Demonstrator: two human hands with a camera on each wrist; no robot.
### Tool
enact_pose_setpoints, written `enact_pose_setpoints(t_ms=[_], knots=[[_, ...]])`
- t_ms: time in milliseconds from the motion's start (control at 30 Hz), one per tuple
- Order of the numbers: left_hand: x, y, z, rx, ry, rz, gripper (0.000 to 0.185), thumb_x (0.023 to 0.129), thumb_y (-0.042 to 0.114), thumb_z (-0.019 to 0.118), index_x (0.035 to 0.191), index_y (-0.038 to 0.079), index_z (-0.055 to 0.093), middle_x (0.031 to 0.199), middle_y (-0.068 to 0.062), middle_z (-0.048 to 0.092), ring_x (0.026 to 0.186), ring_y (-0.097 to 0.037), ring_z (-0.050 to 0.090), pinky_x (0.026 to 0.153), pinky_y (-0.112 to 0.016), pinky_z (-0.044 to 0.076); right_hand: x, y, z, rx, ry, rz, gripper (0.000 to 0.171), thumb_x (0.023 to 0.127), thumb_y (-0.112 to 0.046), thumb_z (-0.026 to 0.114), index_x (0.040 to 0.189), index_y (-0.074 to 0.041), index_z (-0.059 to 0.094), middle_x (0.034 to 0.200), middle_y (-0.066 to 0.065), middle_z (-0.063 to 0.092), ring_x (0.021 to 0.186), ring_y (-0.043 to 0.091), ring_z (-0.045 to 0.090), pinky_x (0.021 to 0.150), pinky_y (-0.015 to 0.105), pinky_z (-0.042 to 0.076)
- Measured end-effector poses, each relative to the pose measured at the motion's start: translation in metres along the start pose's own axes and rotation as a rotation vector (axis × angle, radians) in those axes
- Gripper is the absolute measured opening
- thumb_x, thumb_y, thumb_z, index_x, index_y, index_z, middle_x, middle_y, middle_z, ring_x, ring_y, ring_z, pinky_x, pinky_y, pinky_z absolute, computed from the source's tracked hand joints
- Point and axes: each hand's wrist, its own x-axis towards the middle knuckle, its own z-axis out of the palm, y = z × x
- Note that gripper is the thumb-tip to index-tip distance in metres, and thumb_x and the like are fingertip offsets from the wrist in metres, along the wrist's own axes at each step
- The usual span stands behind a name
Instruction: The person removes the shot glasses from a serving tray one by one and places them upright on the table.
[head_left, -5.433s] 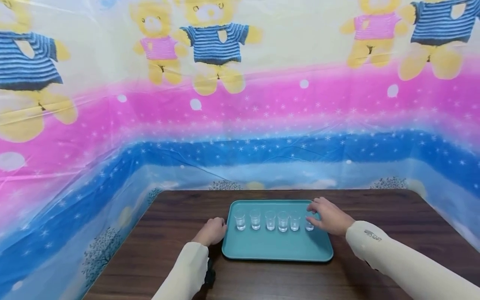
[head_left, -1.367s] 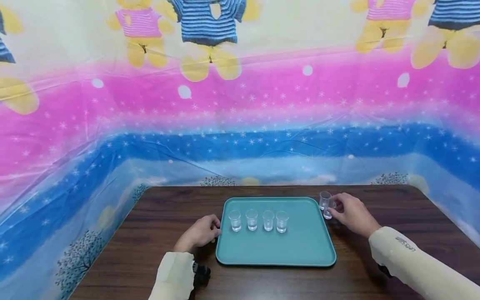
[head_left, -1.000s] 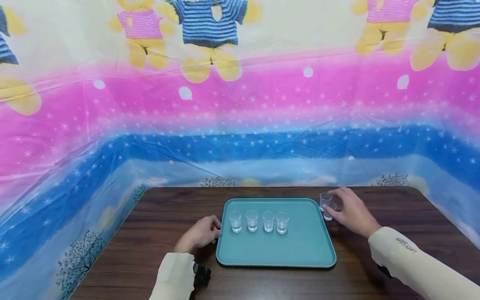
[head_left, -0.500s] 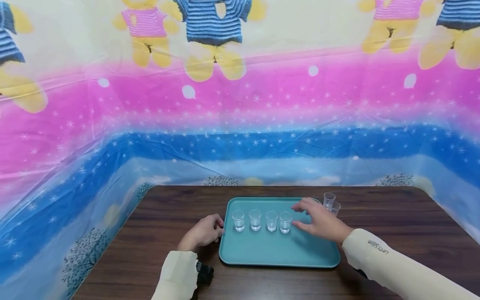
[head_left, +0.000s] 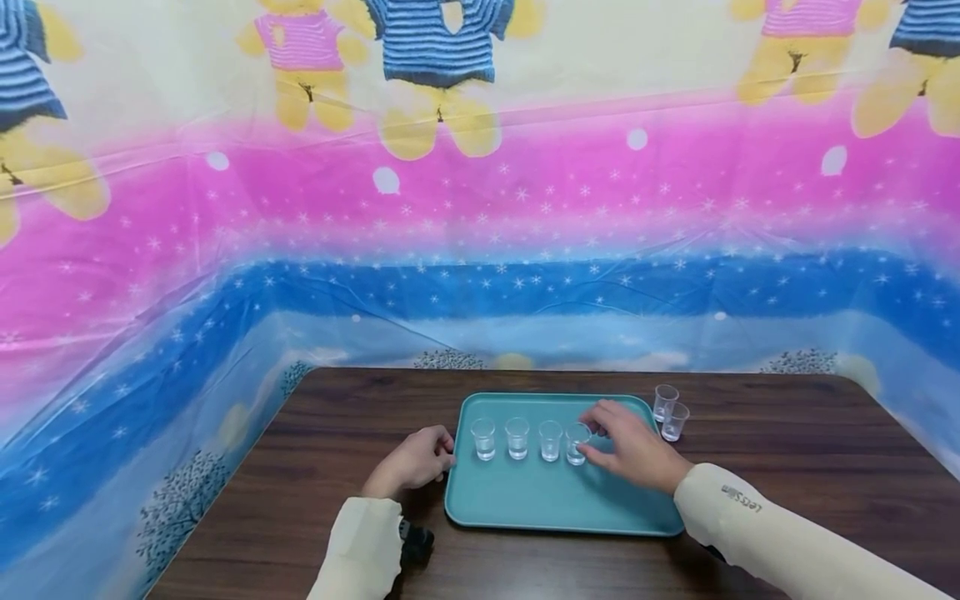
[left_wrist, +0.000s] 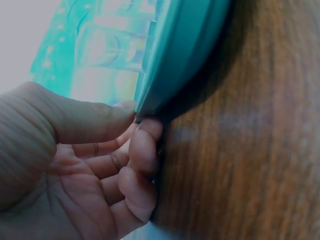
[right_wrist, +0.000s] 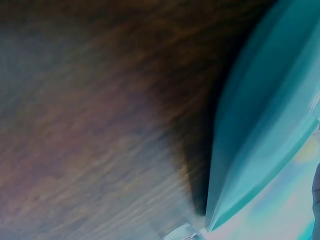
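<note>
My left hand [head_left: 414,458] pinches the teal rectangular tray [head_left: 540,504] while my right hand [head_left: 628,446] pinches the rightmost clear, flared, glass-like cup [head_left: 573,440] on it (likely light, slick, breakable; best held mid-wall).

Dark lettering [head_left: 741,497] — "LetsSlim", on the cream right sleeve [head_left: 787,537], slanting

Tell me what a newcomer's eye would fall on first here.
Probably the bright bear-print backdrop, filling the upper part of the head view. Next, the teal tray on the dark table, with four clear cups in a row; the right hand is at the rightmost cup, and the left hand holds the tray's left edge. Two more cups stand beside the tray's far right corner.
</note>
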Motion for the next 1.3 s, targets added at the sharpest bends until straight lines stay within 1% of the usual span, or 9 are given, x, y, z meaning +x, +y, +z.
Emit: enact_pose_setpoints(t_ms=[133, 333, 467, 600, 700, 833, 900, 1100, 1300], knots=[[0.000, 0.001, 0.000, 0.008, 0.003, 0.000, 0.005, 0.093, 0.002, 0.056, 0.097, 0.002, 0.052, 0.074, -0.008, 0.053, 0.062, -0.019, 0.053, 0.058, -0.033, 0.042, -0.002, 0.000, -0.004, 0.013, -0.004, 0.008, 0.031, 0.085, -0.026, 0.073, 0.109, -0.010, 0.061, 0.096, -0.001, 0.056, 0.083, 0.009, 0.052, 0.070, 0.028, 0.047], [-0.001, 0.001, 0.000, 0.018, 0.006, 0.001, 0.006, 0.093, 0.002, 0.057, 0.096, 0.002, 0.052, 0.073, -0.007, 0.052, 0.062, -0.020, 0.053, 0.058, -0.033, 0.042, -0.009, 0.005, -0.018, 0.034, 0.023, 0.063, 0.031, 0.084, -0.022, 0.073, 0.110, -0.010, 0.061, 0.094, -0.002, 0.055, 0.082, 0.014, 0.054, 0.070, 0.031, 0.048], [-0.001, 0.001, 0.000, 0.022, 0.007, 0.002, 0.006, 0.093, 0.002, 0.057, 0.096, 0.002, 0.052, 0.073, -0.007, 0.052, 0.062, -0.020, 0.053, 0.059, -0.034, 0.042, -0.015, 0.014, -0.029, 0.018, 0.047, 0.075, 0.031, 0.085, -0.021, 0.073, 0.110, -0.007, 0.061, 0.092, 0.000, 0.054, 0.081, 0.017, 0.054, 0.069, 0.032, 0.047], [-0.001, 0.001, 0.000, 0.019, 0.005, 0.001, 0.006, 0.093, 0.002, 0.057, 0.096, 0.002, 0.052, 0.074, -0.008, 0.052, 0.062, -0.020, 0.054, 0.059, -0.034, 0.043, -0.024, 0.025, -0.039, -0.012, 0.063, 0.078, 0.031, 0.084, -0.019, 0.074, 0.109, -0.007, 0.061, 0.088, 0.000, 0.053, 0.077, 0.017, 0.053, 0.066, 0.030, 0.046], [-0.001, 0.001, 0.000, 0.013, 0.002, 0.001, 0.006, 0.093, 0.001, 0.057, 0.097, 0.001, 0.052, 0.075, -0.008, 0.052, 0.063, -0.020, 0.054, 0.059, -0.034, 0.043, -0.033, 0.033, -0.045, -0.012, 0.064, 0.094, 0.030, 0.084, -0.019, 0.074, 0.109, -0.008, 0.062, 0.086, -0.001, 0.052, 0.074, 0.017, 0.051, 0.062, 0.028, 0.044], [-0.001, 0.002, 0.000, 0.005, 0.003, 0.000, 0.006, 0.093, 0.001, 0.056, 0.098, 0.001, 0.052, 0.075, -0.008, 0.052, 0.063, -0.019, 0.054, 0.059, -0.034, 0.042, -0.044, 0.043, -0.053, 0.002, 0.054, 0.139, 0.027, 0.085, -0.022, 0.072, 0.107, -0.011, 0.061, 0.085, 0.000, 0.051, 0.071, 0.018, 0.049, 0.060, 0.027, 0.042], [-0.001, 0.003, 0.000, 0.003, 0.002, 0.006, 0.006, 0.093, 0.001, 0.056, 0.098, 0.001, 0.052, 0.075, -0.008, 0.052, 0.062, -0.019, 0.053, 0.059, -0.034, 0.042, -0.049, 0.048, -0.058, 0.004, 0.056, 0.162, 0.026, 0.086, -0.022, 0.072, 0.106, -0.011, 0.061, 0.085, 0.000, 0.050, 0.071, 0.018, 0.049, 0.060, 0.027, 0.042], [-0.001, 0.003, 0.002, 0.006, 0.000, 0.004, 0.006, 0.093, 0.001, 0.057, 0.097, 0.001, 0.052, 0.075, -0.008, 0.052, 0.062, -0.019, 0.053, 0.059, -0.033, 0.042, -0.066, 0.063, -0.068, -0.067, 0.099, 0.214, 0.026, 0.082, -0.019, 0.075, 0.100, -0.010, 0.060, 0.084, -0.004, 0.048, 0.069, 0.011, 0.045, 0.059, 0.028, 0.040], [-0.002, 0.003, 0.001, 0.007, 0.009, 0.002, 0.005, 0.093, 0.001, 0.056, 0.097, 0.001, 0.053, 0.073, -0.008, 0.052, 0.062, -0.021, 0.053, 0.057, -0.034, 0.041, -0.074, 0.075, -0.065, -0.108, 0.139, 0.206, 0.028, 0.080, -0.022, 0.077, 0.097, -0.008, 0.061, 0.084, -0.006, 0.050, 0.070, 0.009, 0.047, 0.061, 0.030, 0.043]])
